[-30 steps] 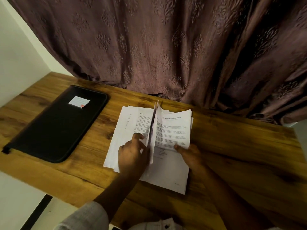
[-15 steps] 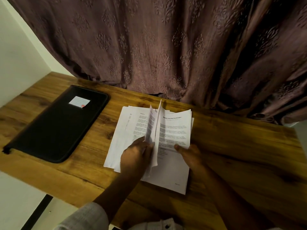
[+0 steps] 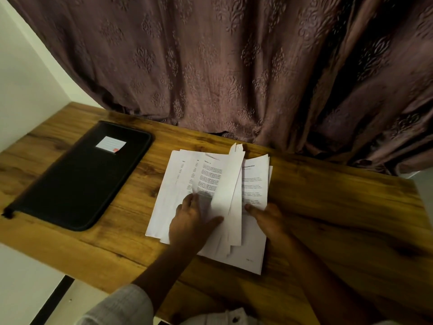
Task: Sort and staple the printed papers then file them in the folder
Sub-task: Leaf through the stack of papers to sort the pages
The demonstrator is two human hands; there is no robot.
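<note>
My left hand (image 3: 191,222) lies on the printed papers (image 3: 254,254), its fingers (image 3: 187,201) reaching fairly straight onto the left pile (image 3: 173,184). Its thumb (image 3: 214,221) is stretched across the lower part of a few lifted sheets (image 3: 228,184). From here I cannot tell whether thumb and fingers actually pinch those sheets or only steady them. The lifted sheets stand up from the middle of the stack and lean to the left, blank backs towards me, casting a shadow over the text beneath.

My right hand (image 3: 271,219) rests at the near right side of the stack. One straight finger presses down on the right pile (image 3: 255,184), and it grips nothing that I can see. That pile lies flat with its printed side up.

The papers sit near the middle of the wooden surface (image 3: 339,219), their far edges slightly fanned. The black folder (image 3: 77,179) lies closed and flat to the left of them, apart from the papers, with a small white label (image 3: 110,144) near its far end. A patterned brown curtain (image 3: 234,66) hangs behind the surface and touches its far edge. A pale sleeve (image 3: 121,306) shows on my left arm at the bottom of the view.
</note>
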